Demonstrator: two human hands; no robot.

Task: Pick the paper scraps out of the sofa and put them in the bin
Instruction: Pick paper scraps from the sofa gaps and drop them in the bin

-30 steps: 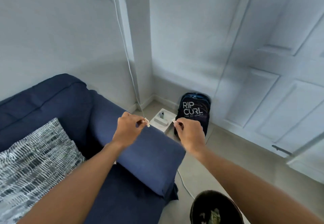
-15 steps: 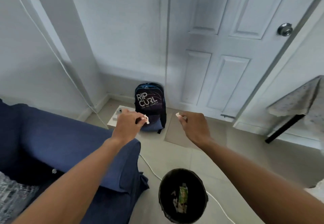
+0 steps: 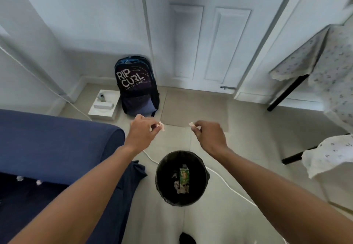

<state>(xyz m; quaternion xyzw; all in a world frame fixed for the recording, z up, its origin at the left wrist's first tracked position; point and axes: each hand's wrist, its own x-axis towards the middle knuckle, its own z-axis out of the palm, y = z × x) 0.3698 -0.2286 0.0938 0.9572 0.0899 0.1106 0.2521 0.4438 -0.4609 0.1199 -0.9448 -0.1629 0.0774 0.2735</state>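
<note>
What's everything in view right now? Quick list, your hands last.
bin: 1, black, on floor below the hands, litter inside
sofa: 1, navy, left
paper scraps on sofa: 2, white, on the seat
backpack: 1, black, by the door
box: 1, white, left of the backpack
cable: 1, white, across the floor
door: 1, white, shut
cloth: white patterned, right
left hand: pinching a white scrap
right hand: pinching a white scrap

Sofa [image 3: 57, 144] cut off at left edge

Navy sofa [image 3: 47, 144]; black bin [image 3: 162, 186]; white scraps [image 3: 161, 125]; black-purple backpack [image 3: 136, 91].
</note>
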